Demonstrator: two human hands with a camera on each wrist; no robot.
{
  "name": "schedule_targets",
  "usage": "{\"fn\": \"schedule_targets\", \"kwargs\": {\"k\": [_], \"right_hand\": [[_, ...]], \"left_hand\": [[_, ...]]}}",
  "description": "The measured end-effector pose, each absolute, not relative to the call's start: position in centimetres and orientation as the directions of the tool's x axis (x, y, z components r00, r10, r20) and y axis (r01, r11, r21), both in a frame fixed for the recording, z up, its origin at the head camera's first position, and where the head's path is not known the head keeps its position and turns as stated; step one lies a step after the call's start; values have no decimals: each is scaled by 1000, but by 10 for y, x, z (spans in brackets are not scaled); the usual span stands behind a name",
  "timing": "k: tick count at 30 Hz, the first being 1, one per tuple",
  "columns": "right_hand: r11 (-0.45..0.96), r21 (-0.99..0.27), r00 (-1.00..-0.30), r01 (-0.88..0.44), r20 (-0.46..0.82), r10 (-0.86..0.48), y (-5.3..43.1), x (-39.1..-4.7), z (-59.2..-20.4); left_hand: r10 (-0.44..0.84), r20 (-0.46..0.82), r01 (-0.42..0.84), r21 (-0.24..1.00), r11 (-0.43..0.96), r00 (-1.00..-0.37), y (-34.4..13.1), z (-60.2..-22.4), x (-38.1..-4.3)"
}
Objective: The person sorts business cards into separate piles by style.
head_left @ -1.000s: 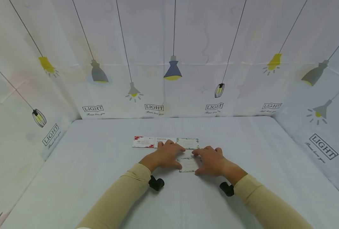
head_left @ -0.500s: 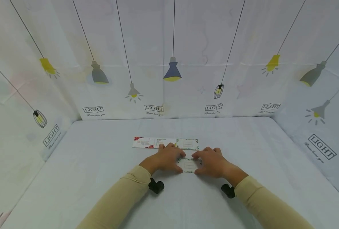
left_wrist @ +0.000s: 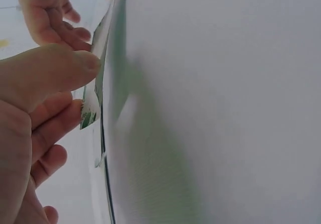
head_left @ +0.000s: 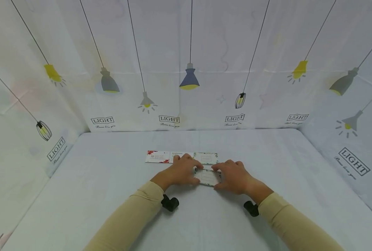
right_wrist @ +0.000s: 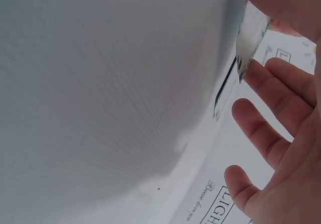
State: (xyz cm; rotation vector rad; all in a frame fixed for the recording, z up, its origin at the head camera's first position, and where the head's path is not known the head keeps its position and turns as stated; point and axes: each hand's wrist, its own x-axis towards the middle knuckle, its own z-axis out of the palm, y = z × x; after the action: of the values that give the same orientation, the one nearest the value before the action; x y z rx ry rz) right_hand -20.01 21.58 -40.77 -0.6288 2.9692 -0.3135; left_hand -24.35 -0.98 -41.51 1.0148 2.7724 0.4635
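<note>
A white card with a green leaf border (head_left: 207,177) is held between both hands at the middle of the table. My left hand (head_left: 183,170) pinches its left end between thumb and fingers. The opposite end is pinched by my right hand (head_left: 234,177). In the left wrist view the card (left_wrist: 92,106) appears edge-on, with the left thumb (left_wrist: 75,68) along its near side. From the right wrist the card's corner (right_wrist: 246,48) sticks out below the thumb, the other fingers spread. Just beyond lies a similar leaf-bordered card (head_left: 206,158), flat.
The flat leaf-bordered card ends a row on the white tablecloth (head_left: 110,195). A card with red flowers (head_left: 157,156) is at the row's left, and a white printed card (head_left: 177,153) between them is partly covered by the left hand. A lamp-printed cloth (head_left: 211,45) hangs behind.
The leaf-bordered card lay flat between the hands; its left end first slid out a little from under the left fingers. Now it is raised and slightly farther away, gripped at both ends.
</note>
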Motion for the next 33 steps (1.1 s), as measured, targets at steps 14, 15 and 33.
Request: {"fn": "schedule_targets", "kwargs": {"k": [14, 15, 33], "right_hand": [[882, -307, -909, -358, -101, -404, 224, -209, -400], [882, -306, -906, -358, -115, -407, 225, -208, -401], [867, -269, -884, -420, -95, -458, 217, -198, -405]], "left_hand": [[644, -59, 589, 347, 729, -763, -12, -412, -244], [648, -65, 591, 346, 728, -759, -12, -413, -244], [656, -78, 608, 307, 732, -750, -9, -419, -236]]}}
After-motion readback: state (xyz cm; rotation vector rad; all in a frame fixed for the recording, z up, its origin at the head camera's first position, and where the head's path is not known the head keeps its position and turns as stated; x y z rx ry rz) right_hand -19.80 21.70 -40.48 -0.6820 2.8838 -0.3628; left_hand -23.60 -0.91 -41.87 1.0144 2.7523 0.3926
